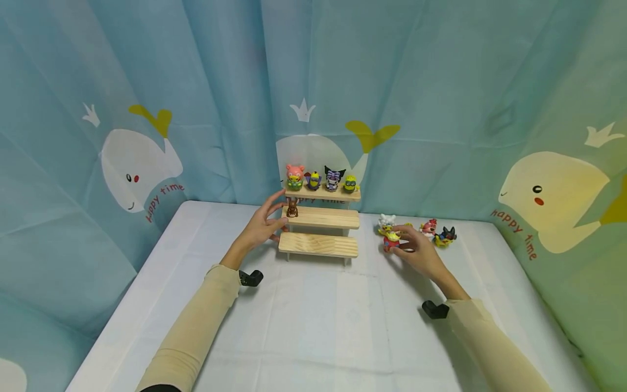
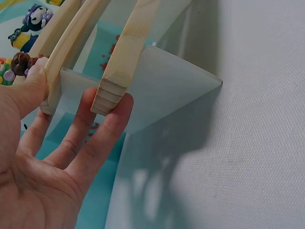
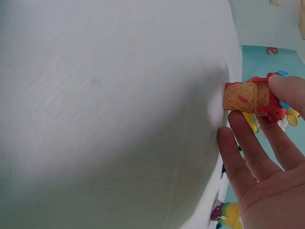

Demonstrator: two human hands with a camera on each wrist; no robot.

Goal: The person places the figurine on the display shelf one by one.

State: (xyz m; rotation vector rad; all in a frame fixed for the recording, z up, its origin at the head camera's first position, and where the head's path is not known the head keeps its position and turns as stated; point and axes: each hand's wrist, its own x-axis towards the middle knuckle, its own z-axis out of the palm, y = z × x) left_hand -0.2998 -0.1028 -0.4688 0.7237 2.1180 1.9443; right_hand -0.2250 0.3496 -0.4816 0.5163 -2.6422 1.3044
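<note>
A tiered wooden display shelf (image 1: 318,244) with three boards stands near the curtain. My left hand (image 1: 262,224) is at its left end, fingers spread. In the left wrist view, fingertips touch the end of the lowest board (image 2: 114,81), and the thumb lies by the middle board (image 2: 78,36) next to a brown figurine (image 1: 292,208). My right hand (image 1: 418,250) pinches a small red and yellow figurine (image 1: 391,241) between thumb and fingers, to the right of the shelf. The right wrist view shows its waffle-cone base (image 3: 245,98) sideways; the thumb partly hides its upper part.
On the top board stand a pink figurine (image 1: 295,177), a purple-and-yellow one (image 1: 313,180), a black-eared one (image 1: 334,178) and a green-yellow one (image 1: 350,184). Beyond the right hand are a white figurine (image 1: 386,222), a red-topped one (image 1: 429,227) and a dark-eared one (image 1: 446,237). A whale-print curtain (image 1: 220,109) surrounds the table.
</note>
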